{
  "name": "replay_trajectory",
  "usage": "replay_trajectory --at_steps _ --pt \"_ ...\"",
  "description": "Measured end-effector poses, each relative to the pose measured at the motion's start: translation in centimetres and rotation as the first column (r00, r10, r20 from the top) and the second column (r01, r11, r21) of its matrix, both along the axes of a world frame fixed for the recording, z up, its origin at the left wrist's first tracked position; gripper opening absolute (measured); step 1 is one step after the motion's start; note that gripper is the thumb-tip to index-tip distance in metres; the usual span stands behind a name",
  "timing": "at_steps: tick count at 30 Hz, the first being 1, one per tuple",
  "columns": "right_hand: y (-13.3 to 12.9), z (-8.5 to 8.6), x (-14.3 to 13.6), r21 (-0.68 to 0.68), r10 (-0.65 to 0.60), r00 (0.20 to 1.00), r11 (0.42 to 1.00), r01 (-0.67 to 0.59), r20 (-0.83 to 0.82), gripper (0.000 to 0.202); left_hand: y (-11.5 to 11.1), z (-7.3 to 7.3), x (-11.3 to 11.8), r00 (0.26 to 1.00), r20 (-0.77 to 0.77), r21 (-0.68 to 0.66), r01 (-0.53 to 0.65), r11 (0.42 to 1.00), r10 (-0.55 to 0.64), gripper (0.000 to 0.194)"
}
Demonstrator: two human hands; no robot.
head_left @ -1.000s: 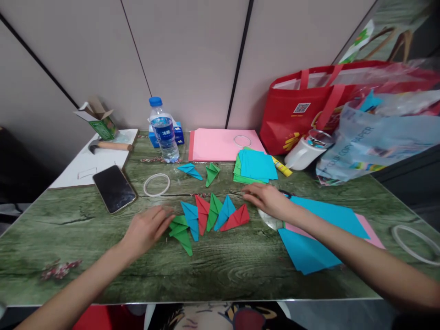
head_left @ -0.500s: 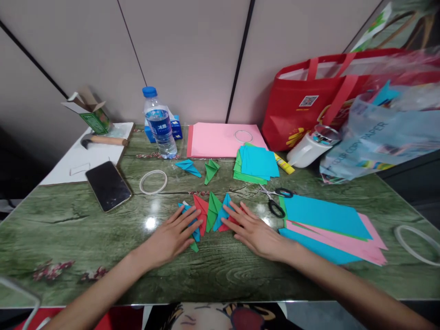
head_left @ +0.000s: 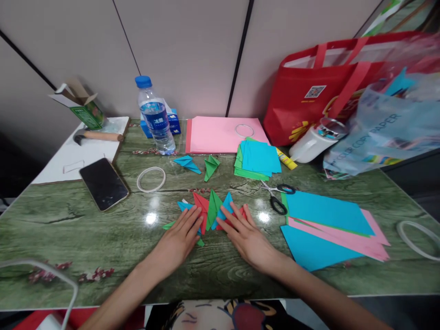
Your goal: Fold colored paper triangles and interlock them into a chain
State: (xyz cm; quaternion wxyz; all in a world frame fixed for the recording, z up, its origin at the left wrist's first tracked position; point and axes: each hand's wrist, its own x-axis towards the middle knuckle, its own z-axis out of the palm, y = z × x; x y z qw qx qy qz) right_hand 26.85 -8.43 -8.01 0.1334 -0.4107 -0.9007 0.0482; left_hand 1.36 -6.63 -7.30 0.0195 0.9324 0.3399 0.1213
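Observation:
My left hand (head_left: pixel 178 240) lies flat over the left end of a row of folded papers, its fingers on a blue piece (head_left: pixel 183 206) and beside a red piece (head_left: pixel 200 201). Green tips poke out under that hand. At the row's middle stands a green piece (head_left: pixel 213 208), partly beside another blue piece (head_left: pixel 227 200). Across the right end, on that blue piece and a red one (head_left: pixel 241 212), rests my right hand (head_left: pixel 249 240), fingers spread. Two more folded pieces, blue (head_left: pixel 187 163) and green (head_left: pixel 211 167), lie farther back.
Scissors (head_left: pixel 277 197), paper sheets (head_left: pixel 326 213) and a square paper stack (head_left: pixel 259 158) lie right. Behind are pink paper (head_left: pixel 220 135), a bottle (head_left: pixel 156 121), a white cup (head_left: pixel 311 143) and a red bag (head_left: pixel 302 87). A phone (head_left: pixel 104 183), tape ring (head_left: pixel 151 179) and hammer (head_left: pixel 99 135) are left.
Both hands have shifted slightly inward over the row. A green tip now shows left of my left hand. The view has moved a little.

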Motion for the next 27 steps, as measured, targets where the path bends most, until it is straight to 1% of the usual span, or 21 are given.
replay_trajectory --at_steps 5,8,11,13,15,16,18,20,22,24,25,27 --pt "-0.2 0.0 -0.4 -0.004 -0.025 0.999 1.000 0.025 0.035 0.049 -0.1 0.0 0.1 1.000 -0.003 -0.011 -0.008 1.000 0.008 0.042" --pt "-0.3 0.1 -0.7 0.002 -0.045 0.998 0.999 0.045 0.047 0.051 -0.2 0.1 0.3 1.000 0.017 -0.018 -0.020 1.000 0.021 0.043" --pt "-0.4 0.5 -1.0 0.004 -0.064 0.997 0.998 0.063 0.047 0.049 -0.4 0.5 0.7 0.998 0.059 -0.042 -0.033 0.999 0.036 0.045" --pt "-0.6 0.7 -1.1 0.003 -0.075 0.997 0.997 0.075 0.031 0.044 -0.5 1.0 0.7 0.992 0.120 -0.060 -0.037 0.998 0.043 0.047" --pt "-0.6 1.1 -1.1 -0.001 -0.075 0.997 0.997 0.075 0.000 0.039 -0.5 1.5 0.6 0.973 0.212 -0.074 -0.071 0.995 0.086 0.049" --pt "-0.6 1.3 -1.0 0.000 -0.072 0.997 0.997 0.072 -0.023 0.037 -0.4 1.8 0.4 0.954 0.270 -0.084 -0.111 0.990 0.129 0.050" --pt "-0.1 2.0 -0.7 0.008 -0.053 0.995 0.998 0.054 -0.086 0.034 -0.2 2.4 -0.1 0.891 0.382 -0.125 -0.214 0.969 0.246 0.048" --pt "1.0 2.9 -0.2 0.013 0.002 0.987 1.000 0.000 -0.159 0.032 0.2 2.9 -0.9 0.818 0.466 -0.168 -0.292 0.942 0.337 0.044" --pt "2.9 3.8 0.1 -0.002 0.126 0.968 0.992 -0.130 -0.218 0.031 0.7 3.4 -1.6 0.801 0.502 -0.172 -0.277 0.945 0.327 0.039" --pt "5.0 4.4 0.0 -0.011 0.283 0.920 0.955 -0.297 -0.272 0.029 1.0 3.5 -2.2 0.826 0.503 -0.149 -0.208 0.967 0.255 0.037" --pt "6.0 4.5 -0.2 0.004 0.347 0.891 0.932 -0.362 -0.292 0.027 1.2 3.4 -2.4 0.841 0.491 -0.135 -0.186 0.973 0.228 0.039" --pt "7.5 4.2 -1.0 0.039 0.434 0.849 0.895 -0.444 -0.302 0.026 1.2 2.9 -2.4 0.877 0.430 -0.110 -0.186 0.976 0.216 0.050"
